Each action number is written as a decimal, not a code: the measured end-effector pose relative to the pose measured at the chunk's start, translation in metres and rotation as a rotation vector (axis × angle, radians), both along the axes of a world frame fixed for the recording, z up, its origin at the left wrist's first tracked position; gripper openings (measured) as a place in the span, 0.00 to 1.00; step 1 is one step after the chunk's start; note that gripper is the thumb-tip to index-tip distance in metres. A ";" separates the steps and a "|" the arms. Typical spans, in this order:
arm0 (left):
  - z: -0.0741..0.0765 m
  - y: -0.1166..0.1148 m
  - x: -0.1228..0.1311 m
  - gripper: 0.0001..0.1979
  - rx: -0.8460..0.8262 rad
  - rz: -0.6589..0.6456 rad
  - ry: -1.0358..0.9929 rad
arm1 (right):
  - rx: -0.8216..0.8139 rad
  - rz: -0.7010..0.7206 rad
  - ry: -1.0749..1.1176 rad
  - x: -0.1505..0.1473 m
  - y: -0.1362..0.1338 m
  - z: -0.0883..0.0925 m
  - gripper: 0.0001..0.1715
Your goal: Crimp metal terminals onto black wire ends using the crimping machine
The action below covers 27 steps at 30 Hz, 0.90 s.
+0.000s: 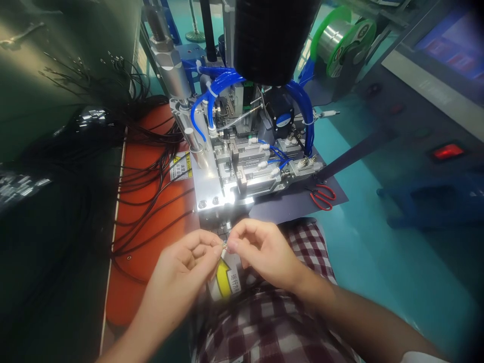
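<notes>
My left hand (192, 259) and my right hand (260, 249) meet fingertip to fingertip in front of the machine's near edge. Both are closed in a pinch around a tiny metallic piece (225, 246), mostly hidden by the fingers. Just below the fingertips lies a white label with a yellow arrow (224, 280). Beyond my hands stands the machine (207, 189), with metal slides, blue air tubes (227, 78) and a bright spot of light on its front plate.
Black cables (151, 191) spread over an orange surface (151, 262) at left. Red-handled pliers (323, 196) lie on the dark base at right. A green-rimmed wire spool (335, 40) is at the upper right, near a control panel with a lit red switch (448, 151).
</notes>
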<state>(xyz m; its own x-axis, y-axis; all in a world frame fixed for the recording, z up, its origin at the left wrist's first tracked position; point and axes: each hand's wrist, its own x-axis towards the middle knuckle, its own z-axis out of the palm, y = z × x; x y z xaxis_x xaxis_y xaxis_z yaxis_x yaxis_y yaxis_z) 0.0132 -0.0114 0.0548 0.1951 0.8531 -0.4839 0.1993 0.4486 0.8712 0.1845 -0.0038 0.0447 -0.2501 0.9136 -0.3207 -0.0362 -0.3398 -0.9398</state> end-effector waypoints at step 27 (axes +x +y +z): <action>-0.034 0.017 -0.018 0.11 1.161 -0.420 0.649 | -0.084 -0.094 0.000 0.006 0.021 -0.026 0.09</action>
<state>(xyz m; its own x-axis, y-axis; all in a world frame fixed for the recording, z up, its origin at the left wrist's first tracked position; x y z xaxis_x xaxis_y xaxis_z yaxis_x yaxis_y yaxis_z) -0.0049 0.0060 0.0204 0.5496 0.7586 0.3499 0.6438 -0.6516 0.4013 0.1905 0.0168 0.0189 -0.1651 0.9029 -0.3969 -0.0720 -0.4124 -0.9081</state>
